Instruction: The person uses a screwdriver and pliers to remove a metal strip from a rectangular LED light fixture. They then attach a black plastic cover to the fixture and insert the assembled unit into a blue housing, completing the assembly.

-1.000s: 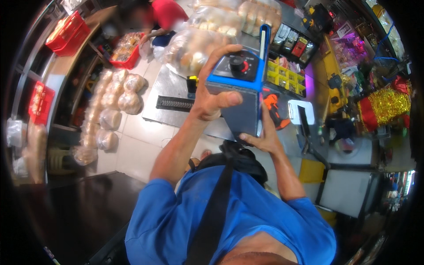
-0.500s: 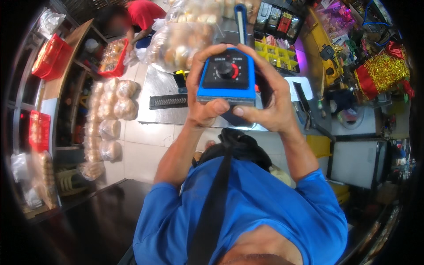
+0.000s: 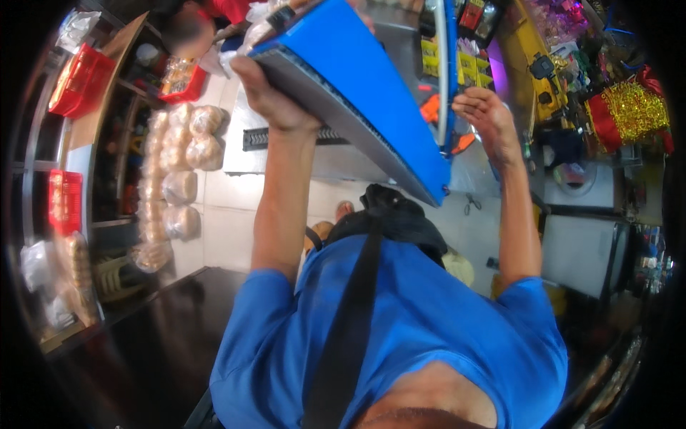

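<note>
A blue hand impulse sealer [image 3: 364, 79] is held up and tilted in front of my chest. Its grey underside [image 3: 329, 107] faces toward me, and its long lever arm [image 3: 444, 64] stands at the right end. My left hand [image 3: 275, 100] grips the left end of the body from below, thumb up; the other fingers are hidden behind it. Beside the lever arm, my right hand [image 3: 489, 123] has come off the body, its fingers bent loosely with no object visible in them. A dark ridged strip [image 3: 254, 139] lies on the metal table [image 3: 246, 161] beneath the sealer.
Bags of round buns [image 3: 179, 186] line the floor at left, near red baskets [image 3: 84, 80]. A person [image 3: 189, 32] is at the far left. A yellow divided tray [image 3: 464, 68] sits at the back right, with gold-and-red tinsel [image 3: 625, 107] farther right. Scissors [image 3: 472, 204] are at the right.
The sealer has turned from end-on with its dial facing me to a tilted, lengthwise view. My right hand has let go and moved right; my left hand has moved up and left.
</note>
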The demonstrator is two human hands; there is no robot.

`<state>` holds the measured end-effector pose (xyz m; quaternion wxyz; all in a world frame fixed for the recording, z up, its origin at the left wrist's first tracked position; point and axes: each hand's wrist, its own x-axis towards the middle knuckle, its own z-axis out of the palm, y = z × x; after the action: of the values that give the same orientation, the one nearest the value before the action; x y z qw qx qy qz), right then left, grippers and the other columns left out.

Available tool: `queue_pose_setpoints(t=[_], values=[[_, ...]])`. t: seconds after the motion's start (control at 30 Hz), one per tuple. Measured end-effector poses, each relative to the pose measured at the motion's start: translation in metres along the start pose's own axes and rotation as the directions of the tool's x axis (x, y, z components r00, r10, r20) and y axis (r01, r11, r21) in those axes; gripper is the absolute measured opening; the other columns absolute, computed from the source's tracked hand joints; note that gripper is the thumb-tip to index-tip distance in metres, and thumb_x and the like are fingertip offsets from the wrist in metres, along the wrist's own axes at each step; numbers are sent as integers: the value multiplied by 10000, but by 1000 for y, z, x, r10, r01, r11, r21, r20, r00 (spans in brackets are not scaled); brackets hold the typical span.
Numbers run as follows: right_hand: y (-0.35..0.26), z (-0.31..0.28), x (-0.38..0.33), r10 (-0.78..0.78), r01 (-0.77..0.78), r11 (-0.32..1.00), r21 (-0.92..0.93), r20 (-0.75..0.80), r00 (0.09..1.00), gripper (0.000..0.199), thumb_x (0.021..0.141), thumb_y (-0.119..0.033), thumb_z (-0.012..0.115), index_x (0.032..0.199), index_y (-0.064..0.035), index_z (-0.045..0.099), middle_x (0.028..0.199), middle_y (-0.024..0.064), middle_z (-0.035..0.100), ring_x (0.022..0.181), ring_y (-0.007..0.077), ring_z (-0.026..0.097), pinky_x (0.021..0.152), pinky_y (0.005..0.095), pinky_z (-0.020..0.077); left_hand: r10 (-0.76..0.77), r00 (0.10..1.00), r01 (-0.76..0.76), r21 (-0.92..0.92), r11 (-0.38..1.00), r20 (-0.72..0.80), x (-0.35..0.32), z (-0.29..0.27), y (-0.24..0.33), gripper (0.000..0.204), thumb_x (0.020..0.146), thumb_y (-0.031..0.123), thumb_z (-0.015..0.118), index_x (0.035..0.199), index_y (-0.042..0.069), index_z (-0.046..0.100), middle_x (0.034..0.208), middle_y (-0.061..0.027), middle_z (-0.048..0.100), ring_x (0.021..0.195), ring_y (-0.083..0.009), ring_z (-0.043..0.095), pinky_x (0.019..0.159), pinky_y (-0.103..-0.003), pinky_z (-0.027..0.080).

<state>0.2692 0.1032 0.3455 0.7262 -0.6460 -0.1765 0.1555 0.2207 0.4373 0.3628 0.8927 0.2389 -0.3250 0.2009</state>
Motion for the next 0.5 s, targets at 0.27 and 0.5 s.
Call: queue_pose_setpoints(t=[0.27,0.5], values=[[58,-36,-36,-70,117,981,157,-275,959,406,913,-309,755,1180,-24,643,917,52,680,803,139,647,743,284,518,169,941,-40,400,916,-293,-12,0,-29,632,977,745,413,1244,180,511,1293,-98,627,1170,-342,627,942,-476,588],[96,-4,-115,183,-224,843,488,130,974,894,853,-559,745,1464,36,478,1296,237,651,1137,286,693,974,415,585,11,906,98,235,967,-423,-40,-81,-41,639,1007,684,449,1292,130,588,1225,-65,654,1127,-211,636,934,-383,572]])
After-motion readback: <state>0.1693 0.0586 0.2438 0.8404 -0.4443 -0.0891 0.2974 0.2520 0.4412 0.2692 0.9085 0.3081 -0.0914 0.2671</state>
